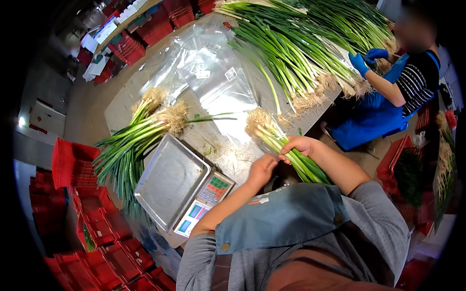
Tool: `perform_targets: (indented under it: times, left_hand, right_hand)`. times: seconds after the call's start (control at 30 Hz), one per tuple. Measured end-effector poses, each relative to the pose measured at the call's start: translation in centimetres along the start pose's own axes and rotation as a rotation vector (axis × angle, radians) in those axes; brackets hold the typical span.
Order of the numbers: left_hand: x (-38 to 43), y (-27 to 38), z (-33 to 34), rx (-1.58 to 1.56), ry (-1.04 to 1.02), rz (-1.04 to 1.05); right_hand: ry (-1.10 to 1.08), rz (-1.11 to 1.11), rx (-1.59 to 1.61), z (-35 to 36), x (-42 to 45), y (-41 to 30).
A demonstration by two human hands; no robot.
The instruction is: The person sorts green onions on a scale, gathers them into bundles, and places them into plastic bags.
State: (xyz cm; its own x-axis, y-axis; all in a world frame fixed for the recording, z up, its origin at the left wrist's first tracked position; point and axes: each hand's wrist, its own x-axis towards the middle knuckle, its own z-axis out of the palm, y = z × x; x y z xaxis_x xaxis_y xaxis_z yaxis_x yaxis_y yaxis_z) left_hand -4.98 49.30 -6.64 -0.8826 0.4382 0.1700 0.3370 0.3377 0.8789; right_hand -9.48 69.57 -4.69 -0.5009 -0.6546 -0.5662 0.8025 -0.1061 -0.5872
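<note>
My right hand [297,148] is closed around a bunch of green onions [273,135], whose pale roots point up and away from me and whose green leaves hang toward my apron. Close by on the left, my left hand [261,170] has its fingers curled; whether something thin is between them is not clear. A digital scale with a bare metal pan [171,182] stands left of my hands. Beyond it lie two root-topped bunches of green onions [145,125], leaves over the table's left edge. Clear plastic bags [222,80] are spread across the table's middle.
Long rows of green onions [291,54] cover the far right of the metal table [233,154], with root scraps near its middle. A co-worker in blue gloves [358,64] handles onions at the right. Red plastic crates [96,225] are stacked at the left; another red crate [391,163] stands right.
</note>
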Motion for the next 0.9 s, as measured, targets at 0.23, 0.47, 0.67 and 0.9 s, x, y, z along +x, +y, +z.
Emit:
perform_targets:
  times: [0.23, 0.47, 0.67, 0.9]
  left_hand:
    - [0.2, 5.0, -3.8, 0.033, -0.202, 0.631]
    - [-3.2, 1.3, -2.3, -0.933, -0.466, -0.280]
    - [-5.4, 4.8, -1.1, -1.422, -0.417, -0.649]
    - [-9.2, 5.6, 0.5, -1.341, -0.385, -0.626]
  right_hand:
    - [0.395, -0.169, -0.412, 6.5, -2.3, 0.9]
    - [0.238, -0.245, 0.131, 10.2, -6.3, 5.9]
    - [0.347, -0.088, 0.033, 12.9, -6.1, 10.3]
    - [0.027, -0.152, 0.066, 12.4, -9.2, 15.6]
